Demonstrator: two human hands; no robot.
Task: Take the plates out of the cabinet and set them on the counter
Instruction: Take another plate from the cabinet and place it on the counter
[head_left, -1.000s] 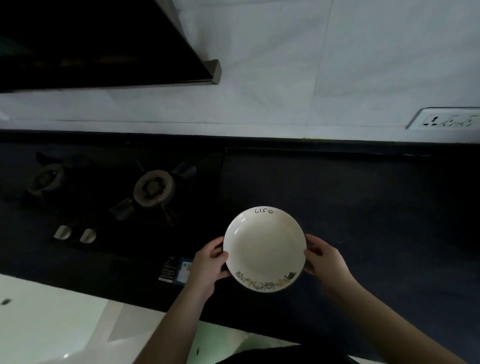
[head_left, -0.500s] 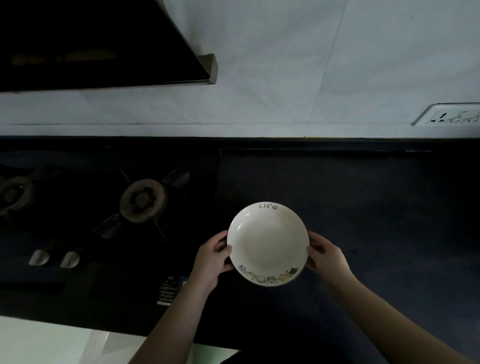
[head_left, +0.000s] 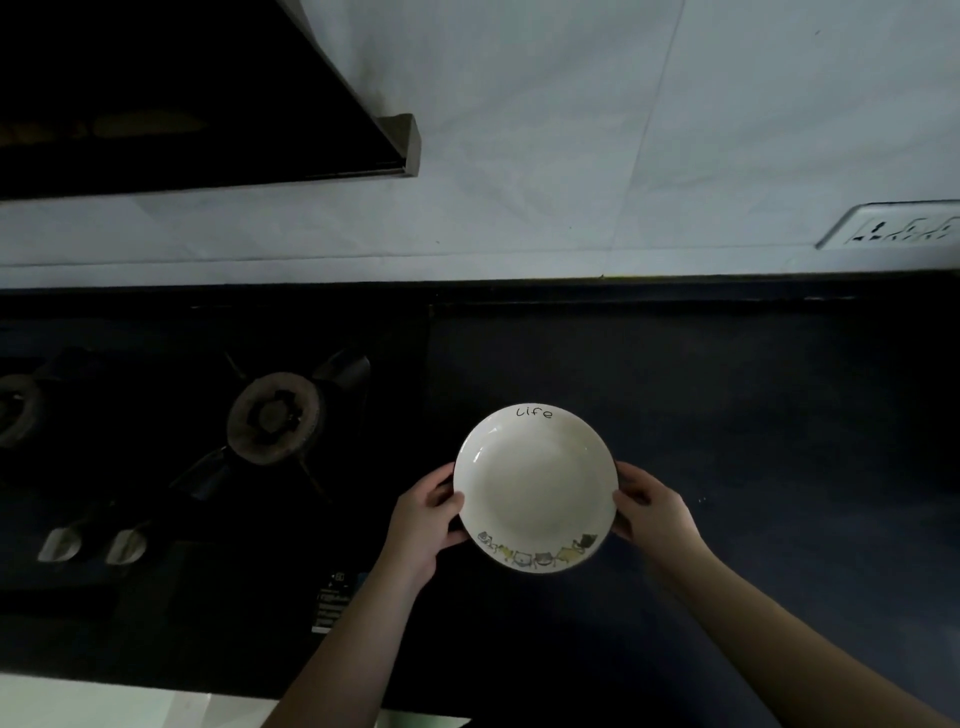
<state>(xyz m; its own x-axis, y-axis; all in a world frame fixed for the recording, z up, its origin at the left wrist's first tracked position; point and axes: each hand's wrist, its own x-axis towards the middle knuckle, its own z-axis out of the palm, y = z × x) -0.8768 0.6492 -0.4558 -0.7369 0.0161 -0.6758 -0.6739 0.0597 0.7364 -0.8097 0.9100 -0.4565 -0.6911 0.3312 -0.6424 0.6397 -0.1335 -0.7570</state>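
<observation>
Plate (head_left: 535, 488) edged rightward — left hand (head_left: 423, 525), right hand (head_left: 652, 514) gripping its rim.

Gas stove (head_left: 270, 415) left (two knobs (head_left: 88, 545)); wall socket (head_left: 893, 228) right.

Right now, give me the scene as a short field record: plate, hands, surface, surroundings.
plate: white plate, "Life" lettered on far rim, cartoon band on near rim, right way up
left hand: left hand grips plate's left edge
right hand: right hand grips plate's right edge
surface: dark counter under the plate; contact cannot be told
stove: gas burner left of the plate, two knobs nearer the person
wall: socket panel at upper right, range hood at upper left
</observation>
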